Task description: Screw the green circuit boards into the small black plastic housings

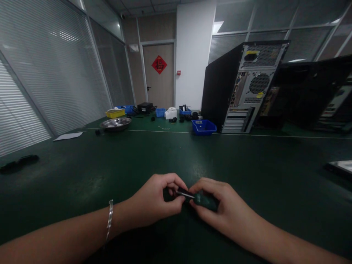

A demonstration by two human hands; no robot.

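Low in the middle of the head view, a screwdriver point(204, 200) with a thick dark green handle and a thin metal shaft lies between my hands. My right hand point(227, 207) is closed round its handle, thumb and forefinger near where the shaft begins. The shaft points left into my left hand point(158, 200), whose thumb and fingers pinch it near the tip. My left fingertips hide the tip itself, so I cannot tell if something small sits there. Both hands are just above the dark green table point(132, 157).
A black computer tower point(220, 95) stands at the back right, a blue bin point(204, 127) beside it. A steel bowl point(115, 124) and a yellow tray point(115, 112) are at the back left. Dark glasses-like item point(20, 163) lies far left; a flat device point(341, 168) far right.
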